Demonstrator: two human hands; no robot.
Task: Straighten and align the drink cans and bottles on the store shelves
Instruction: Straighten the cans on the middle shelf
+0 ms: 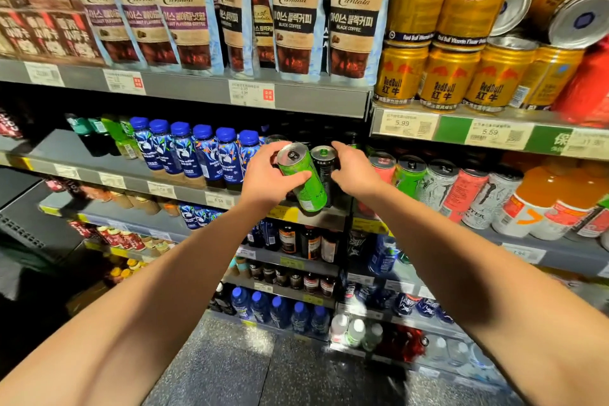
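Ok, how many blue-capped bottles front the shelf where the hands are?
6 blue-capped bottles in one row, side by side, from the green bottles rightward to the left hand gripping the green can; the right hand grips the black can. More may hide behind.

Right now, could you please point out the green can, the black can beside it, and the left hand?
green can [304, 183], head view, on its green side wall.
black can [324, 165], head view, on its dark side below the rim.
left hand [268, 175], head view, on the back of the hand.
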